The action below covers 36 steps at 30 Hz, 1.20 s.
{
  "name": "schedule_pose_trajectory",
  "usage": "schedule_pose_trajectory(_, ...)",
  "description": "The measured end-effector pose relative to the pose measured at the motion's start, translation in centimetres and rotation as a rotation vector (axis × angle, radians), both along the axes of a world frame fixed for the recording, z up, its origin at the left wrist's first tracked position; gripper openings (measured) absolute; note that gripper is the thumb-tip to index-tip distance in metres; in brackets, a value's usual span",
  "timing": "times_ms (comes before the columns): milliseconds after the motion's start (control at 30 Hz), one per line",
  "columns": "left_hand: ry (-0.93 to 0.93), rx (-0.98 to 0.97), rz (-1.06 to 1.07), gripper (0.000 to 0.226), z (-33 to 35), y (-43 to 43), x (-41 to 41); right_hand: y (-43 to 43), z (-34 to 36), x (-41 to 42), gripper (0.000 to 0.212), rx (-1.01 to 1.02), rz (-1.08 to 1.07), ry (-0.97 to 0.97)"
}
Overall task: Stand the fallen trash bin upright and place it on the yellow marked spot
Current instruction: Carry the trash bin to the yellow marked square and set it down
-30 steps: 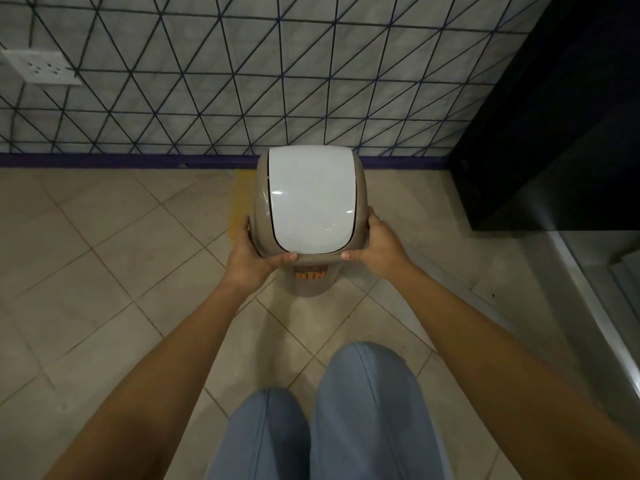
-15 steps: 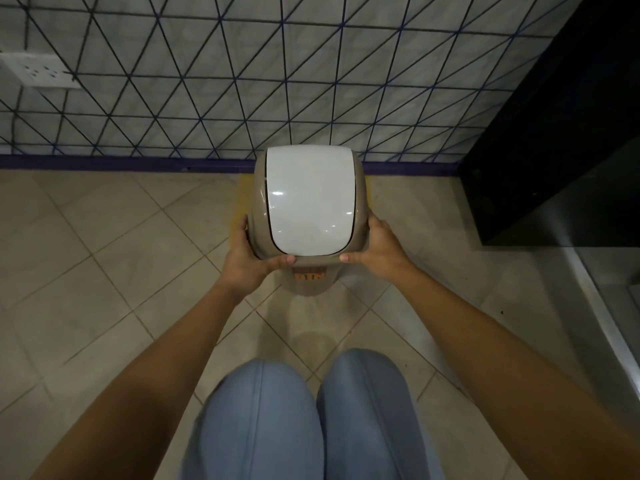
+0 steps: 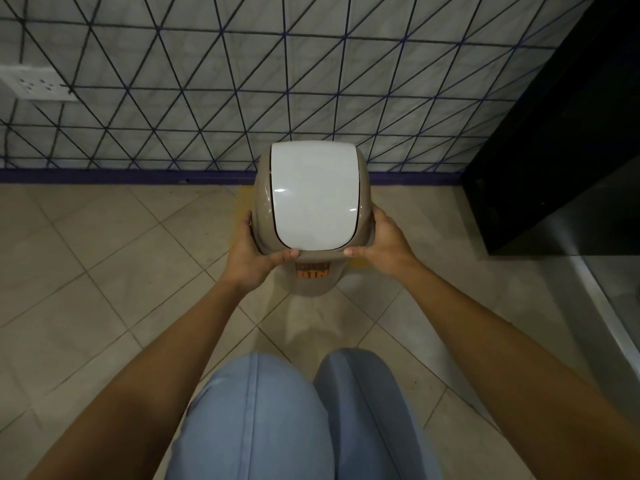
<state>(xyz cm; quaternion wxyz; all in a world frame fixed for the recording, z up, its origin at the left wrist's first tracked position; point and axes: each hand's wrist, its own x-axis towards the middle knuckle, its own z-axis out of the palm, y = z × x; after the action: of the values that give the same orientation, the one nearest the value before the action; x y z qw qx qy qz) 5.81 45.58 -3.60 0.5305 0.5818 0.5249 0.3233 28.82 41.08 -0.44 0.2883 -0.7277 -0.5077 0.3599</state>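
The trash bin [image 3: 313, 199] is beige with a white swing lid and an orange label on its front. It stands upright close to the tiled wall. My left hand [image 3: 251, 252] grips its left side under the lid rim, thumb on the front. My right hand [image 3: 384, 245] grips the right side the same way. The yellow marked spot [image 3: 242, 207] shows as a faint yellow patch on the floor beside the bin's left side and near my right hand; the bin hides most of it.
A black cabinet [image 3: 554, 150] stands at the right. The wall with a triangle pattern and a purple baseboard [image 3: 121, 176] runs behind the bin. A white socket [image 3: 38, 86] sits at the left. My knees in blue trousers [image 3: 294, 420] are below.
The bin, held in both hands, has shifted slightly further from me toward the wall. My grip on it is the same.
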Motion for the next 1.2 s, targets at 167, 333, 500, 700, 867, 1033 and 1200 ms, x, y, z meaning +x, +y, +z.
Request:
schedule_pose_trajectory(167,0.030,0.019,-0.041,0.107,0.4,1.3,0.5,1.1,0.1,0.0,0.099,0.000,-0.003,-0.002)
schedule_pose_trajectory(333,0.011,0.059,-0.046,0.092,0.7,2.8,1.0,2.1,-0.1,-0.2,0.096,0.036,-0.059,-0.032)
schedule_pose_trajectory(500,-0.013,0.065,-0.061,0.093,0.7,3.8,1.3,3.0,-0.2,0.1,0.090,0.088,-0.081,-0.049)
schedule_pose_trajectory(700,-0.001,0.070,-0.058,0.091,0.8,4.8,1.6,4.0,0.0,0.1,0.080,0.114,-0.120,-0.050)
schedule_pose_trajectory(867,0.029,0.039,-0.053,0.092,1.2,5.8,1.9,4.6,-0.1,-0.4,0.073,0.128,-0.183,-0.064)
schedule_pose_trajectory(1033,0.048,0.006,-0.031,0.086,1.5,6.7,1.4,5.0,0.1,-0.4,0.065,0.113,-0.198,-0.069)
schedule_pose_trajectory(1200,0.027,-0.055,-0.072,0.086,1.5,7.5,0.8,5.2,0.1,-0.2,0.057,0.073,-0.204,0.018)
